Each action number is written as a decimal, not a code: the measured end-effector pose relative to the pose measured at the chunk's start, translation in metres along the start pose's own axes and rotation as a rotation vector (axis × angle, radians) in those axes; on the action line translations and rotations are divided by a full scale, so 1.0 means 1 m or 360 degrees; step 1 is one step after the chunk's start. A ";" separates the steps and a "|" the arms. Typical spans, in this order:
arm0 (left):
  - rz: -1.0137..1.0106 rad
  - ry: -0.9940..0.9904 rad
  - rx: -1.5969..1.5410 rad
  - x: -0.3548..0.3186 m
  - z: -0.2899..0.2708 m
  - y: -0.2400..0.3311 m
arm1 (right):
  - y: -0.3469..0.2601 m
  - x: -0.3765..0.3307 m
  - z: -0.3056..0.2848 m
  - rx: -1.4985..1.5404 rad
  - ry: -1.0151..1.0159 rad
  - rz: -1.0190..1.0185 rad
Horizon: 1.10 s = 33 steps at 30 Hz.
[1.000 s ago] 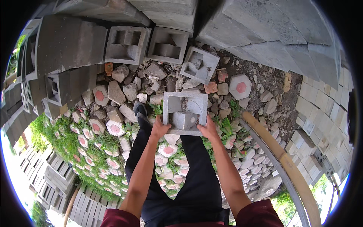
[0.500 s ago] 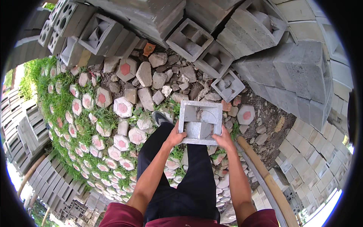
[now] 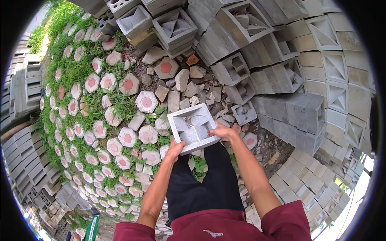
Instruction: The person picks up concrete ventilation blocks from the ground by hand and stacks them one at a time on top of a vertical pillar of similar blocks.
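A square grey concrete vent block [image 3: 204,138] with a raised rim and angled faces inside is held out in front of my body, slightly tilted. My left hand [image 3: 175,148] grips its lower left corner, the thumb over the rim. On the right side, my right hand [image 3: 223,132] clasps the edge with its thumb hooked over the rim. The fingers of both hands are mostly hidden beneath the block. Below it are my dark trousers, and the ground shows beyond its far edge.
Stacked vent blocks [image 3: 173,28] stand ahead, with more block stacks [image 3: 289,116] to the right. Broken rubble [image 3: 183,80] lies at their foot. Hexagonal pavers [image 3: 128,137] with red centres sit in grass to the left. A lone vent block [image 3: 244,113] rests beyond my right hand.
My view has turned, and the block has rotated so its left side sits lower. Both hands keep their hold on it. My legs have shifted; the shoe is out of sight now.
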<state>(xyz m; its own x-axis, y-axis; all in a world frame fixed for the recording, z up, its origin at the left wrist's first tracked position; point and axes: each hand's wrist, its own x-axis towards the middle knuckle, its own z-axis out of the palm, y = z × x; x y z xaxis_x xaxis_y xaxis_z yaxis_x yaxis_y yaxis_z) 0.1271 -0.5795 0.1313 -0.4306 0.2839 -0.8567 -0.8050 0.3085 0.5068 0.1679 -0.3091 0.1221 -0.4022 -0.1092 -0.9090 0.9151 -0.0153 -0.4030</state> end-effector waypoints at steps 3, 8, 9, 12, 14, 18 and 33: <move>0.0085 0.0199 0.0103 -0.024 -0.022 0.007 | -0.019 -0.003 0.027 -0.0135 -0.0107 0.0105; -0.0053 0.0242 -0.0397 -0.074 -0.072 -0.008 | -0.107 -0.050 0.101 -0.0386 -0.0252 0.0300; -0.0111 0.0264 -0.0457 -0.090 -0.079 -0.004 | -0.118 -0.056 0.109 -0.0430 -0.0280 0.0316; -0.0099 0.0327 -0.0781 -0.137 -0.089 0.002 | -0.138 -0.064 0.139 -0.0536 -0.0223 0.0302; 0.0074 0.0423 -0.0891 -0.162 -0.091 0.002 | -0.151 -0.053 0.156 -0.0528 -0.0278 0.0520; 0.0081 0.0638 -0.1224 -0.184 -0.102 0.004 | -0.171 -0.044 0.189 -0.0581 -0.0588 0.0294; 0.0623 0.1461 -0.1547 -0.286 -0.056 0.076 | -0.299 -0.145 0.242 -0.1256 -0.0854 -0.0546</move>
<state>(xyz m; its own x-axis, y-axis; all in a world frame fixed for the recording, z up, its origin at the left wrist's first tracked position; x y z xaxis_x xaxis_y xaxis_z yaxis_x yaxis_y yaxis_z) 0.1662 -0.6884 0.4091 -0.4972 -0.6028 -0.6240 -0.3662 -0.5063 0.7808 -0.0400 -0.5289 0.4001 -0.3956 -0.6573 -0.6415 0.3934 0.5098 -0.7650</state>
